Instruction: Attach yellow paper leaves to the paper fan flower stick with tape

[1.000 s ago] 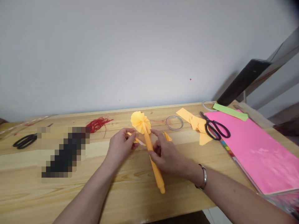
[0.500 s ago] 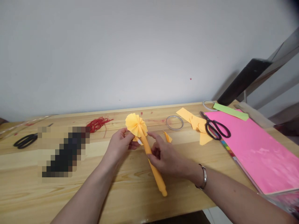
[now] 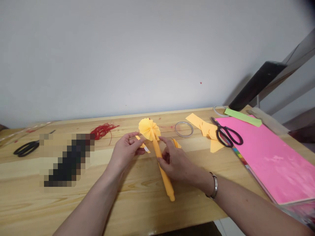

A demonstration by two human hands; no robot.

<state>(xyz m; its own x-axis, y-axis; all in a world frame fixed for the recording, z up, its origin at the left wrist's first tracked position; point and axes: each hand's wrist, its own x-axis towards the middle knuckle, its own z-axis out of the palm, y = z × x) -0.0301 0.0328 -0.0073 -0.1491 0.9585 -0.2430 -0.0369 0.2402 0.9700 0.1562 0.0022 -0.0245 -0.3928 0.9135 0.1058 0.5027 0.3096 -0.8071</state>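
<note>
Pinching a small orange paper strip (image 3: 145, 148) with a white patch near its lower end, the left hand (image 3: 125, 149) is keeping thumb and fingers together on it, just beside the flower-like piece. The right hand (image 3: 176, 160) is holding the orange paper tube (image 3: 165, 175), its thumb and fingers clamped on the upper half, while the index finger is reaching toward the pleated paper rosette (image 3: 149, 129). This rosette is sitting at the far end of the tube, between the two hands and slightly beyond them. The tube is slanting toward the near edge of the wooden table (image 3: 137, 209); whether it is touching the surface, I cannot tell. A silver bracelet (image 3: 215, 186) is circling the right wrist.

Behind the right hand, a folded orange scrap (image 3: 176, 144) is lying, and farther a tape ring (image 3: 184, 135). To the right, orange paper pieces (image 3: 194, 120) are lying near open black-handled scissors (image 3: 225, 137), which are resting partly on pink paper (image 3: 273, 160) beside a light green strip (image 3: 243, 117). At the left, tangled red string (image 3: 102, 131) is lying near a pixelated dark object (image 3: 67, 164).
</note>
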